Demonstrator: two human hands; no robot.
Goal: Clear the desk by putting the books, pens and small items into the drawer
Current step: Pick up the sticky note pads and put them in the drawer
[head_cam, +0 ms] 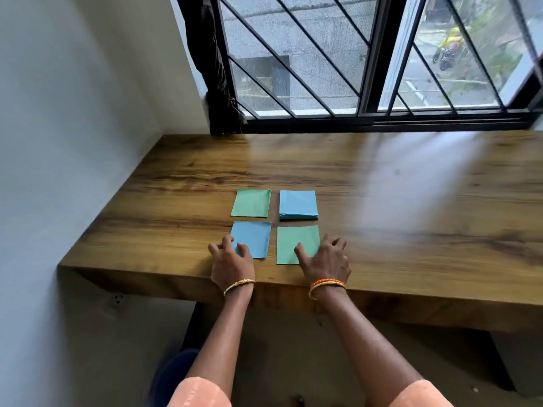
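1. Layout: four paper pads lie in a two-by-two block on the wooden worktop (pixel 382 183), nearer its front edge than the window side and closer to its left end. The far row holds a green pad (pixel 251 203) on the left and a thicker blue stack (pixel 298 204) on the right. The near row holds a blue pad (pixel 254 237) on the left and a green sheet (pixel 293 240) on the right. Narrow gaps separate all four.
2. Left hand (pixel 230 257): loosely open, fingers curled, fingertips (pixel 243 248) resting on the near left corner of the blue pad. It presses on the pad; nothing is gripped.
3. Right hand (pixel 324 258): spread open, one finger lying flat on the near right part of the green sheet. It encloses nothing.
4. Handling, judged: the pads are light, thin and flexible. Loose leaves are likely to fan out or slide on the smooth wood. The thicker blue stack is probably stiffer and easier to lift as a block.
5. Where to take hold, judged: slide each thin pad toward the front edge until a margin overhangs, then pinch that margin between thumb and fingers. Alternatively, gather all four into one pile and grip it across two opposite edges.
6. Progress, judged: no drawer is visible, and no books or pens are in view. The pads remain to be stowed.
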